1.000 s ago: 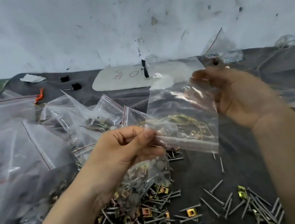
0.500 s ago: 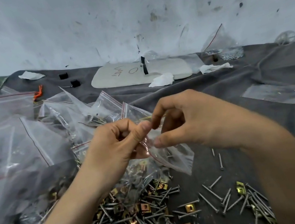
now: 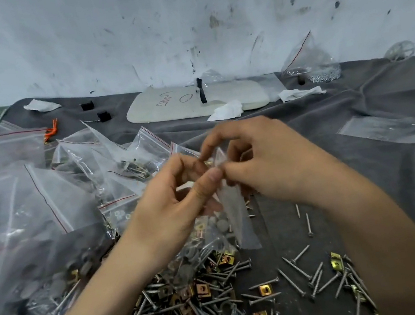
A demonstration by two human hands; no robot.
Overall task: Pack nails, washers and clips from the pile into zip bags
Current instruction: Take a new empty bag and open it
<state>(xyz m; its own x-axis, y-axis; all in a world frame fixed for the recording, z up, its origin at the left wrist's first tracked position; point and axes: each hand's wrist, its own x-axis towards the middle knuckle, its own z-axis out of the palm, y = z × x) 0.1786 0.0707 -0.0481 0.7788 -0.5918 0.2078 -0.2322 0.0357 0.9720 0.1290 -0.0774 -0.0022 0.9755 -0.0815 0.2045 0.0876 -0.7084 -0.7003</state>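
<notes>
Pinching the mouth of a clear zip bag (image 3: 232, 208) between thumbs and curled fingers of left hand (image 3: 170, 207) and right hand (image 3: 270, 163), apparently prising the seal apart. Hanging just above the pile (image 3: 211, 302) of nails, washers and clips on grey cloth (image 3: 365, 158). Risks slipping from fingertips on slick film, or tearing if yanked; could nudge filled bags (image 3: 131, 167) close at left.

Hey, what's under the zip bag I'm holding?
The pile of nails and gold clips on the grey cloth sits under the zip bag. The left hand and right hand, pinching its top, hide what lies beneath them.
</notes>
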